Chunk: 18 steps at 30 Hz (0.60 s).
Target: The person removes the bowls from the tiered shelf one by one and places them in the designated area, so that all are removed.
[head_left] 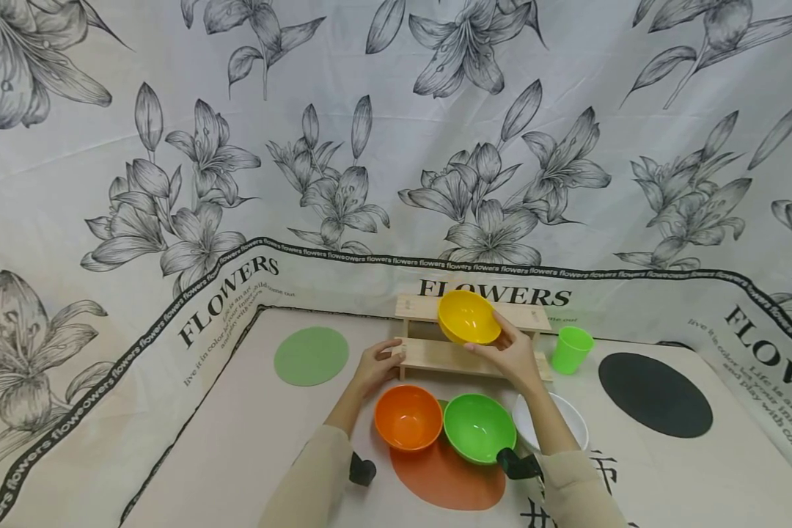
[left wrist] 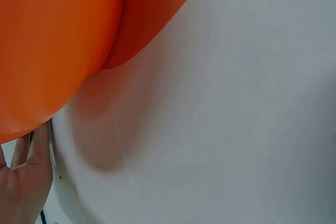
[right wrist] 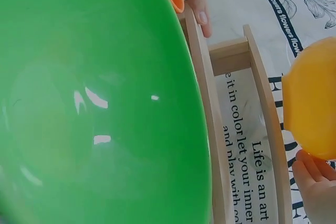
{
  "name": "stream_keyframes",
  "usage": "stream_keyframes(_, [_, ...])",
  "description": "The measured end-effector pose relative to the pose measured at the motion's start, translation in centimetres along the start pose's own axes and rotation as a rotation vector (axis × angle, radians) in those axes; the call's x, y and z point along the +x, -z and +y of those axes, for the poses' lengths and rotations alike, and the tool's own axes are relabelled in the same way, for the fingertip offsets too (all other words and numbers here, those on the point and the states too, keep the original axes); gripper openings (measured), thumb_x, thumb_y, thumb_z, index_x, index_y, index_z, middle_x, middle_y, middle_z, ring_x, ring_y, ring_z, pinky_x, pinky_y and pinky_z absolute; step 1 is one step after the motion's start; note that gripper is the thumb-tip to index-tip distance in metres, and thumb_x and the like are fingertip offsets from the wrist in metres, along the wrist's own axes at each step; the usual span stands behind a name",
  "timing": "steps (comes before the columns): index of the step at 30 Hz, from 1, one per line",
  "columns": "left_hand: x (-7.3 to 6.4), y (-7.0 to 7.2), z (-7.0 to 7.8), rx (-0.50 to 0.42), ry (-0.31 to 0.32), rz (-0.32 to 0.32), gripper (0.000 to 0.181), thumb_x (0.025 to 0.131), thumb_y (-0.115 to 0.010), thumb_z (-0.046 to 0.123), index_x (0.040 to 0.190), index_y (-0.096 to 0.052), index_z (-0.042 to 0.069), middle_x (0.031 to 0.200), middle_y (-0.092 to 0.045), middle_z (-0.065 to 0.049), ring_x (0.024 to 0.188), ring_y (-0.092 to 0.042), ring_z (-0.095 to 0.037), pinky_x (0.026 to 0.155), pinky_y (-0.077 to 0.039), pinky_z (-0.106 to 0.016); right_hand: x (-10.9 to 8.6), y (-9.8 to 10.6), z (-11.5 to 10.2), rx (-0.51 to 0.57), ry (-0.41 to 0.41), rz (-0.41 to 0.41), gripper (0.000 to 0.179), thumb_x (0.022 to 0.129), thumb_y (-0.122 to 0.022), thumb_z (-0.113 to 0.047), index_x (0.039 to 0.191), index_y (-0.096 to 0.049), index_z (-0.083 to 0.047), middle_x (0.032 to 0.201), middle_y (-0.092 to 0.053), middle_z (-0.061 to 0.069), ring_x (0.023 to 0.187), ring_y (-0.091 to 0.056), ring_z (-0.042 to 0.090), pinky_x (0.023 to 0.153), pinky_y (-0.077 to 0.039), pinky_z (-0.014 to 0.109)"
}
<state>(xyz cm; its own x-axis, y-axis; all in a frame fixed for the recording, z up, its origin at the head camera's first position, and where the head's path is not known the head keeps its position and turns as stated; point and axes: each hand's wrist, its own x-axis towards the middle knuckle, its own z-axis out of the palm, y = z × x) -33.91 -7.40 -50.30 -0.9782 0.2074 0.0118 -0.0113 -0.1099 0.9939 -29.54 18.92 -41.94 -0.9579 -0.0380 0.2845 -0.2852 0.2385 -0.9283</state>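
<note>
My right hand [head_left: 511, 354] holds a yellow bowl [head_left: 465, 317] by its right side, thumb below the rim. The bowl is tilted with its inside toward the head camera, in front of the upper board of a two-tier wooden rack [head_left: 449, 357]. My left hand [head_left: 375, 369] grips the left end of the rack's lower board; in the right wrist view its fingers [right wrist: 202, 14] lie over that end. Nearest the rack's front stand an orange bowl [head_left: 408, 418] and a green bowl [head_left: 479, 429]. The orange bowl [left wrist: 47, 51] hides part of the left hand in the left wrist view.
A white bowl [head_left: 564, 422] sits right of the green one, partly behind my right forearm. Beyond the rack's right end stands a green cup [head_left: 573, 350]. Flat round mats lie about: green [head_left: 311, 356], black [head_left: 655, 394], and orange-red [head_left: 449, 484] under the bowls. Flowered cloth [head_left: 343, 183] hangs behind.
</note>
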Motion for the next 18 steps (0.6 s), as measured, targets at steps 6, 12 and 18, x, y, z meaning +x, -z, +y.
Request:
stream_keyframes(6, [0.3, 0.0, -0.7, 0.003, 0.001, 0.012, 0.045, 0.090, -0.064, 0.009, 0.132, -0.051, -0.003, 0.118, -0.056, -0.028, 0.093, -0.062, -0.022, 0.085, -0.054, -0.041, -1.4, 0.7, 0.1, -0.014, -0.046, -0.014, 0.085, 0.080, -0.075, -0.010, 0.146, -0.023, 0.004, 0.150, -0.026, 0.023, 0.133, -0.034, 0.035, 0.109, -0.031, 0.036])
stream_keyframes(12, [0.2, 0.0, -0.6, 0.012, 0.009, 0.021, 0.045, 0.090, -0.064, 0.010, 0.131, -0.052, -0.002, 0.117, -0.056, -0.027, 0.092, -0.062, -0.021, 0.085, -0.054, -0.041, -2.6, 1.5, 0.3, -0.071, -0.057, -0.013, 0.086, 0.079, -0.076, -0.011, 0.146, -0.025, 0.003, 0.149, -0.027, 0.023, 0.132, -0.036, 0.036, 0.106, -0.034, 0.035])
stream_keyframes(18, [0.4, 0.0, -0.7, 0.001, 0.007, 0.022, 0.044, 0.089, -0.065, 0.009, 0.131, -0.053, -0.001, 0.115, -0.057, -0.026, 0.091, -0.062, -0.021, 0.084, -0.055, -0.039, -3.8, 2.4, 0.0, -0.096, -0.056, -0.025, 0.085, 0.079, -0.076, -0.012, 0.146, -0.025, 0.004, 0.149, -0.028, 0.023, 0.130, -0.037, 0.038, 0.106, -0.034, 0.037])
